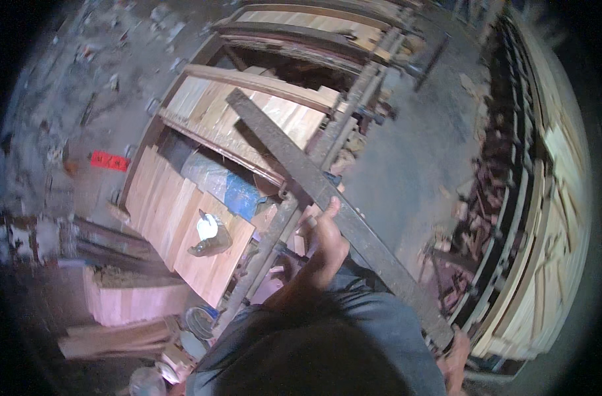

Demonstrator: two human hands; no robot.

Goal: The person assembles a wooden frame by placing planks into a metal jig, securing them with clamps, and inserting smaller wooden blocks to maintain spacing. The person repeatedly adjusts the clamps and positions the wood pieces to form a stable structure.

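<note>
A long, flat, dark grey bar (380, 257), metal or worn wood, I cannot tell which, slants across the view from the upper middle to the lower right. My left hand (327, 234) grips it near its middle, with the thumb up along the near edge and the fingers partly hidden beneath. At the lower right end, my right hand (454, 360) is closed around the bar. The bar's far end lies over a panel of glued light wood strips (195, 99) in a rack; whether it touches the panel cannot be told.
A metal rack rail (274, 231) runs beside my left hand. On a nearer wood panel (162, 204) sits a small dark and white object (208, 234). A blue and white roll (228, 185) shows between panels. Stacked boards (545, 264) stand right; wood blocks (136, 300) lie lower left.
</note>
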